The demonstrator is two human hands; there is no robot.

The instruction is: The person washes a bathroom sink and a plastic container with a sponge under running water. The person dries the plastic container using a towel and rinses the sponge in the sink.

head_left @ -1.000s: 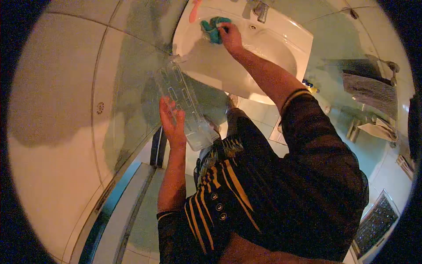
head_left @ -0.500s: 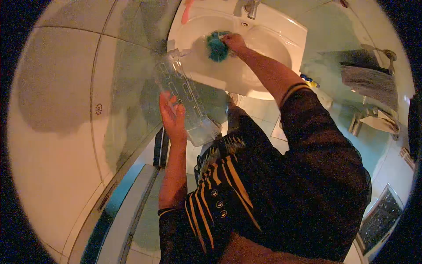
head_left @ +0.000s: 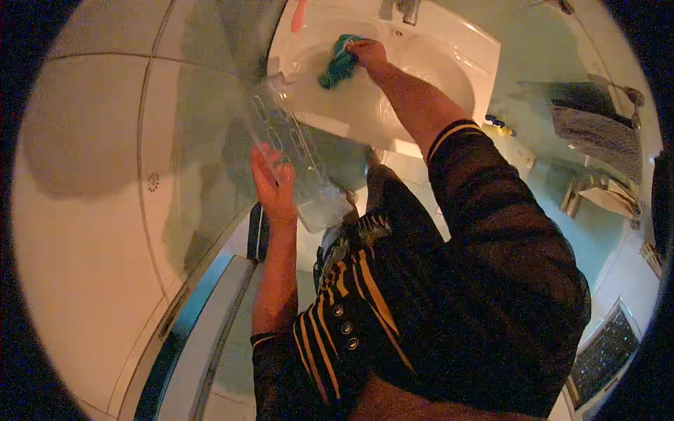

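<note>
My right hand [head_left: 370, 53] is closed on a crumpled blue-green cloth [head_left: 341, 66], which hangs from my fingers over the left part of the white sink [head_left: 330, 125]. My left hand [head_left: 272, 184] grips a long clear plastic tray [head_left: 324, 210] by its side. Oval slots run along the tray. It is tilted, with its far end by the sink's left front corner and its near end close to my body. Part of my left fingers shows through or behind the clear plastic.
A metal tap [head_left: 410, 10] stands at the back of the sink, and a pink object [head_left: 299, 15] lies on its left rim. A tiled wall [head_left: 84, 126] rises close on the left. Grey towels [head_left: 597, 133] hang at the right.
My right hand has moved slightly up and left with the cloth, which now hangs narrower and longer. My left hand still holds the tray in nearly the same place.
</note>
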